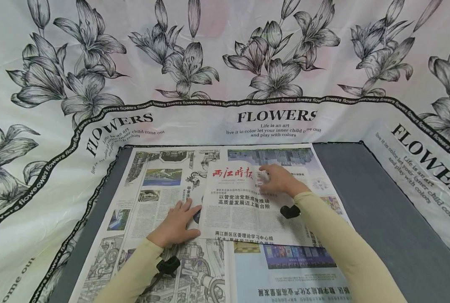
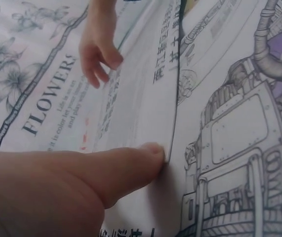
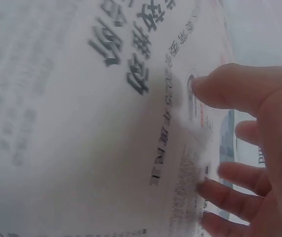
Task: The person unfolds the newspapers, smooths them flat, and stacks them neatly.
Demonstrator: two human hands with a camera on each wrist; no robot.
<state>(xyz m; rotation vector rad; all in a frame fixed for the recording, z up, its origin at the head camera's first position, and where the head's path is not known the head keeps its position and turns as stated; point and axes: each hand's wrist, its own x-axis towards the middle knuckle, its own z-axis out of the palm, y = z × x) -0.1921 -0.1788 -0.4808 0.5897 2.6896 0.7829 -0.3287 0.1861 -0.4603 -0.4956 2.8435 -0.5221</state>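
A newspaper with a red Chinese masthead (image 1: pixel 234 173) lies folded on top of wider spread sheets (image 1: pixel 134 235). At its left edge rests my left hand (image 1: pixel 177 223), fingers spread, some on the folded paper and some on the sheet below. The left wrist view shows the left thumb (image 2: pixel 131 168) lying along the folded edge. Over the upper right of the masthead page, my right hand (image 1: pixel 279 181) touches the paper with loosely bent fingers. In the right wrist view its thumb (image 3: pixel 229 89) stands apart from the other fingers. A pale blurred patch by the fingertips is unclear.
The sheets lie on a dark grey tabletop (image 1: pixel 384 189). White cloth with printed flowers (image 1: pixel 274 80) rises behind and at both sides. Black straps (image 1: pixel 168 265) sit on both wrists over pale yellow sleeves (image 1: pixel 346 248).
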